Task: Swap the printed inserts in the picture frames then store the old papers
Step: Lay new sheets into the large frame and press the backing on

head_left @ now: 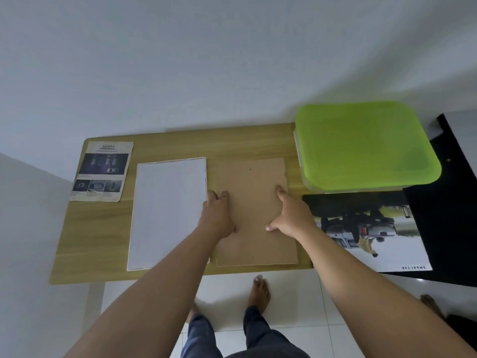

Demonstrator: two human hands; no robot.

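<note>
Pressing the brown backing board flat at centre frame, both hands on it. Left hand lies on its left edge, fingers straight and close together. Right hand is on the right side, fingers spread, thumb out toward the middle. Neither grips anything; can't tell if the right fingertips hook the edge.

Board lies on the table, just beside a white sheet to its left. The sheet has a thin border, so it could be a frame face down, not sure. Safety leaflet sits upper left of the table. Car poster is at right of frame, mostly on a black surface. Green-lidded box is upper right, lid on.

My read: mid-swap, working the back panel of one frame, seating or lifting it, can't tell which. Nothing stored yet, judging by the closed box. Next move needs an edge grip on the board, an even lift so it doesn't bend, and a check on which print goes under it.
</note>
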